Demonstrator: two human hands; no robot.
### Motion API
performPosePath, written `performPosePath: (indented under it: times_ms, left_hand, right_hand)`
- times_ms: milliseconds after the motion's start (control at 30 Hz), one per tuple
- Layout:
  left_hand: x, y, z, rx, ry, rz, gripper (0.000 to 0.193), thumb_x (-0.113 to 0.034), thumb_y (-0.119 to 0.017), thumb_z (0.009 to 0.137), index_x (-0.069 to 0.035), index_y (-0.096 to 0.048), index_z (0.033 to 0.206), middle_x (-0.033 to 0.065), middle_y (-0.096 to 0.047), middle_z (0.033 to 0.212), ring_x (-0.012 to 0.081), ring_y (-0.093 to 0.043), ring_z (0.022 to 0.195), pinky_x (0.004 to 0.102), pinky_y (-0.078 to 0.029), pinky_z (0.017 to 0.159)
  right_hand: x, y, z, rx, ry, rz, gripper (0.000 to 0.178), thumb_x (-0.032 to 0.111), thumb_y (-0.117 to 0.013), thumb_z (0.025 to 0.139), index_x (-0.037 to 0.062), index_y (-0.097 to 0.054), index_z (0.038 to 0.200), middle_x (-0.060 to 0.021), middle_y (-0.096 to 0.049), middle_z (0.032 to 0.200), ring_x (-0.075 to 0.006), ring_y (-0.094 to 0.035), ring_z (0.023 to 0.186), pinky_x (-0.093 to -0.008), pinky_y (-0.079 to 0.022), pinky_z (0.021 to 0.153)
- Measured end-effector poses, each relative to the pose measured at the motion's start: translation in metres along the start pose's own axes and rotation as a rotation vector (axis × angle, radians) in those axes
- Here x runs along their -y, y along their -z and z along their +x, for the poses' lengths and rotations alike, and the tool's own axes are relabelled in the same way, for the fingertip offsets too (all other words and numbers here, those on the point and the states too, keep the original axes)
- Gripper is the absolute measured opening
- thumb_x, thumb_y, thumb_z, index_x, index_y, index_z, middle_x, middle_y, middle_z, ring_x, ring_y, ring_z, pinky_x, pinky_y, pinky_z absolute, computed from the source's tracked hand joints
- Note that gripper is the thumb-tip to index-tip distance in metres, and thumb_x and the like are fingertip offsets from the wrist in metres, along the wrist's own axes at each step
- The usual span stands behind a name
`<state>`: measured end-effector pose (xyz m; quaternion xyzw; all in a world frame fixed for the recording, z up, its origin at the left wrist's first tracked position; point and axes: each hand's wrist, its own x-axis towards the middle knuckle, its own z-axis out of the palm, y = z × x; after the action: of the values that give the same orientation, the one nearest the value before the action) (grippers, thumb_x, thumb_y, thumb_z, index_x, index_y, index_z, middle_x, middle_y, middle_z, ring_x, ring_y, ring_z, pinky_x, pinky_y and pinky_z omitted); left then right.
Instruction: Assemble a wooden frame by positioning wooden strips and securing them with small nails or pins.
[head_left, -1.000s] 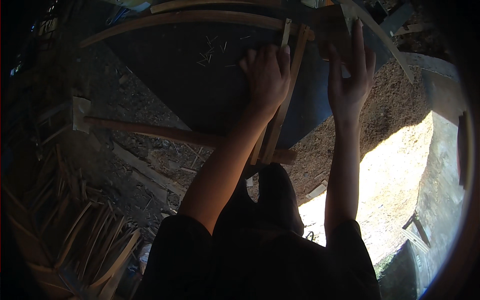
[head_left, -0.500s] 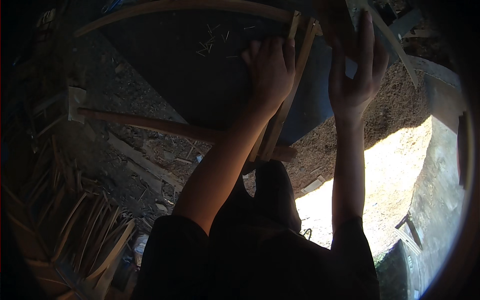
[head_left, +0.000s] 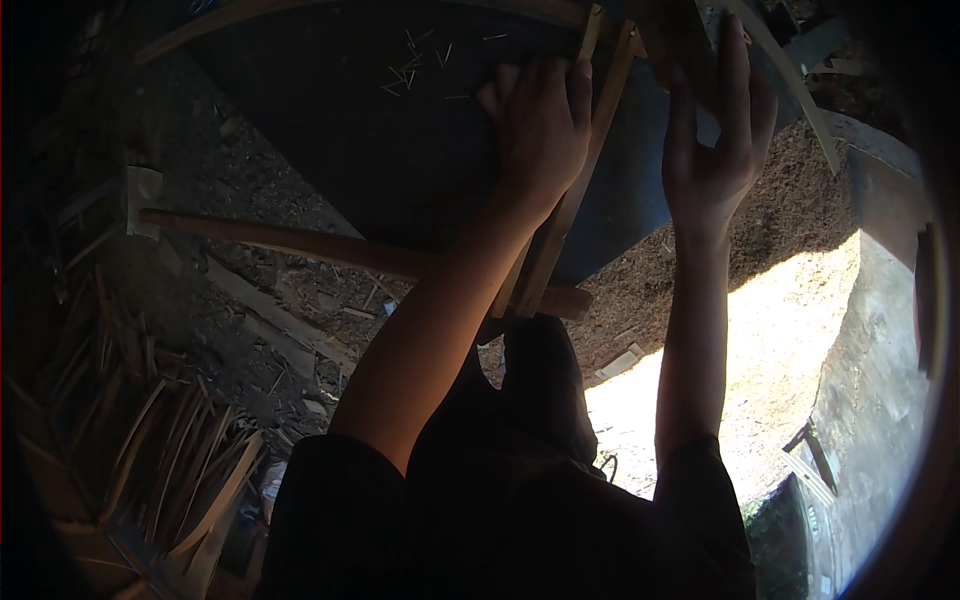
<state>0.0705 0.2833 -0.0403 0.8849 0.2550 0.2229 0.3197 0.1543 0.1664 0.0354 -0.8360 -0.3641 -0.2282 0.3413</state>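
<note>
My left hand [head_left: 545, 130] is closed over a thin wooden slat [head_left: 590, 35] lying on a dark tabletop [head_left: 400, 150], its fingers curled. Just right of it, a second wooden slat [head_left: 600, 120] runs nearly parallel, toward my legs. Farther right, my right hand [head_left: 718, 150] is raised, thumb and fingers on either side of a dark, brownish object [head_left: 685, 35] at the top edge. Shadow and the frame edge hide most of that object; its kind cannot be made out. Several thin, pale, nail-like pins [head_left: 405, 75] lie scattered left of my left hand.
A wooden bar [head_left: 290, 237] crosses in front of my legs below the tabletop. A curved wooden strip [head_left: 230, 14] lies along the far edge. Bent wood strips [head_left: 190, 470] are heaped at lower left. Sawdust [head_left: 770, 330] covers the ground at right, partly sunlit.
The view has shifted slightly, so the tabletop, pins and wooden bar sit a little farther up and left. Both hands keep nearly the same pose.
</note>
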Motion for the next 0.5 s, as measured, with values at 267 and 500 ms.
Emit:
performPosePath:
  times_ms: [267, 500]
  left_hand:
    - [0.001, 0.0, -0.001, -0.029, -0.013, -0.019, 0.028, -0.029, -0.056, 0.106, -0.005, -0.067, 0.094, 0.009, -0.068, 0.091, 0.0281, -0.055, 0.097, 0.0469, -0.034, 0.096]
    - [0.002, -0.002, -0.002, -0.032, -0.028, -0.011, 0.029, -0.028, -0.057, 0.105, -0.006, -0.068, 0.091, 0.0083, -0.068, 0.09, 0.0278, -0.055, 0.097, 0.0466, -0.033, 0.095]
  right_hand:
    - [0.009, 0.004, 0.01, -0.083, 0.168, -0.082, 0.065, -0.001, -0.071, 0.092, 0.0047, -0.05, 0.153, -0.015, -0.06, 0.143, -0.0332, -0.061, 0.117, -0.0407, -0.053, 0.095]
    - [-0.001, -0.009, -0.003, 0.096, 0.075, -0.025, 0.061, 0.004, -0.075, 0.093, 0.0058, -0.055, 0.15, -0.0145, -0.065, 0.131, -0.0296, -0.064, 0.115, -0.0394, -0.055, 0.092]
